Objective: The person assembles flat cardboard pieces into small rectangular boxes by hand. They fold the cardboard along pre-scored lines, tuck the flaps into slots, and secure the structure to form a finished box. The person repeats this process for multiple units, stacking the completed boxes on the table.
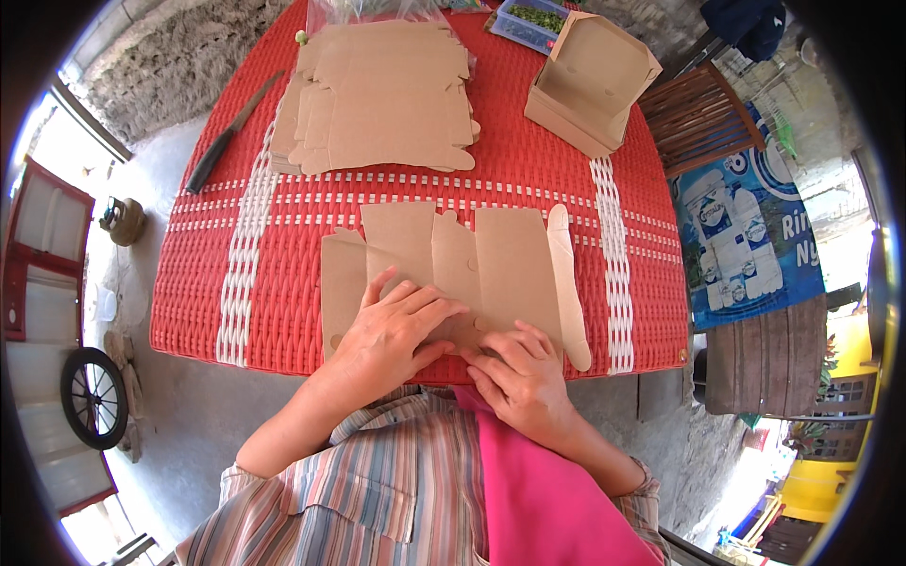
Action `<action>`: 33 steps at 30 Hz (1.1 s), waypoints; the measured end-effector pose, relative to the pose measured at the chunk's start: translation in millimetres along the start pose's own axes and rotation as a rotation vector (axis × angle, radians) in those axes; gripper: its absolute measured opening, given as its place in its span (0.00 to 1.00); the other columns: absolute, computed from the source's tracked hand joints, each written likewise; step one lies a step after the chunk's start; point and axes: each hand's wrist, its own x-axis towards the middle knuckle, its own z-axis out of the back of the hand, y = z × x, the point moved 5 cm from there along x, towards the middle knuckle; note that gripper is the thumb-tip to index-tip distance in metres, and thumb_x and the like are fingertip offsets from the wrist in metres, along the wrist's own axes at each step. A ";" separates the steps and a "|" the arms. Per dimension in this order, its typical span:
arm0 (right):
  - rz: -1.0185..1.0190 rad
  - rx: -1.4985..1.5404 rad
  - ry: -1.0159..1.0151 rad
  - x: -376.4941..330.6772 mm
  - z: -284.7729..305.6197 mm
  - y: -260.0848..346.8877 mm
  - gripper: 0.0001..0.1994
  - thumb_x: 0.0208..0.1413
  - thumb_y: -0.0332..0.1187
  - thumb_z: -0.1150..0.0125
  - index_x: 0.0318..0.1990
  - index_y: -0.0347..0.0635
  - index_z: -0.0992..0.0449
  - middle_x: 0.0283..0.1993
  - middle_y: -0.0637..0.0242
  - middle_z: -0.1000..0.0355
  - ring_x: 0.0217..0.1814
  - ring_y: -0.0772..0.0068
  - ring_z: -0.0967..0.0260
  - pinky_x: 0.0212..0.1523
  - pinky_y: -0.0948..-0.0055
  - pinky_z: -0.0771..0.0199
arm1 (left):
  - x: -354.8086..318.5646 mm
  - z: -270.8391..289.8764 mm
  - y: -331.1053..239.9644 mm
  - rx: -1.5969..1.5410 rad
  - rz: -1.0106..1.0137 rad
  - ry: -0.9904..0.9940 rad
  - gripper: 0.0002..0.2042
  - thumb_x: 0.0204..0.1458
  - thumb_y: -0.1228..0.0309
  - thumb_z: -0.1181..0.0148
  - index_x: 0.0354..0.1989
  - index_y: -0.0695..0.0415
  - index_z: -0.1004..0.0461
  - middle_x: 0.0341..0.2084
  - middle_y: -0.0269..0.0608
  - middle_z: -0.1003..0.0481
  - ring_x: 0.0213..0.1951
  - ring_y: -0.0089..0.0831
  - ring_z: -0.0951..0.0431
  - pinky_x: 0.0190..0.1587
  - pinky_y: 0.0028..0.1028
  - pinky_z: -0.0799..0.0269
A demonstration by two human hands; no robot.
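the left hand (392, 325) lies flat with fingers spread, pressing down on the flat cardboard box blank (453, 269) at the near edge of the red woven counter (566, 189). the right hand (519, 373) rests just beside it, fingers loosely curled, fingertips touching the blank's near edge (i cannot tell whether it pinches a flap there). the blank is brown, unfolded, with a long rounded tab on its right side. farther off, left of centre, sits a stack of the same brown blanks (382, 99), a clear plastic bag (377, 11) behind it. at the far right stands a folded-up brown box (590, 83), lid open, and a small clear tub with green contents (531, 21) beyond it. a dark-handled knife (231, 132) lies along the far left edge. right of the counter hangs a blue printed banner (746, 245).
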 end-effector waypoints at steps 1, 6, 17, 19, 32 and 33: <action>-0.003 0.000 -0.001 -1.5 0.6 -2.6 0.14 0.53 0.34 0.32 0.48 0.50 0.18 0.47 0.71 0.30 0.52 0.70 0.32 0.62 0.55 0.35 | -0.5 0.3 -0.1 -0.003 0.006 0.002 0.21 0.49 0.69 0.31 0.53 0.49 0.24 0.44 0.32 0.24 0.51 0.35 0.27 0.70 0.47 0.50; 0.010 -0.071 0.000 -7.3 9.5 -5.8 0.14 0.53 0.34 0.32 0.48 0.48 0.18 0.47 0.71 0.30 0.53 0.70 0.31 0.63 0.55 0.35 | -1.6 0.8 -0.9 0.025 -0.001 0.005 0.21 0.49 0.68 0.31 0.54 0.48 0.25 0.45 0.32 0.24 0.52 0.35 0.28 0.70 0.48 0.50; -0.054 -0.198 0.107 -27.3 48.0 -18.4 0.32 0.55 0.50 0.34 0.66 0.50 0.32 0.65 0.64 0.32 0.70 0.64 0.37 0.71 0.45 0.47 | -11.5 7.6 5.7 0.157 -0.067 0.071 0.22 0.55 0.66 0.38 0.61 0.46 0.26 0.64 0.26 0.30 0.68 0.27 0.36 0.72 0.52 0.55; 0.003 -0.281 0.183 -34.7 38.9 -16.4 0.32 0.55 0.49 0.34 0.66 0.49 0.31 0.65 0.63 0.32 0.70 0.64 0.37 0.71 0.45 0.48 | -17.2 17.6 11.0 0.137 -0.080 0.116 0.22 0.55 0.67 0.38 0.60 0.47 0.26 0.63 0.25 0.30 0.67 0.27 0.36 0.72 0.52 0.55; 0.108 -0.012 0.007 -20.6 31.8 -6.6 0.14 0.50 0.34 0.32 0.43 0.40 0.19 0.41 0.65 0.28 0.52 0.66 0.28 0.66 0.54 0.35 | -19.0 -6.4 -47.7 0.187 -0.325 -0.012 0.15 0.45 0.66 0.28 0.40 0.55 0.22 0.41 0.33 0.23 0.46 0.31 0.24 0.56 0.41 0.34; 0.099 0.001 -0.006 -21.1 33.1 -7.7 0.12 0.50 0.33 0.32 0.41 0.40 0.19 0.40 0.66 0.28 0.51 0.67 0.27 0.66 0.54 0.35 | -17.2 -9.0 -44.2 0.146 -0.314 -0.037 0.14 0.45 0.68 0.29 0.39 0.57 0.22 0.40 0.34 0.24 0.43 0.31 0.24 0.53 0.39 0.31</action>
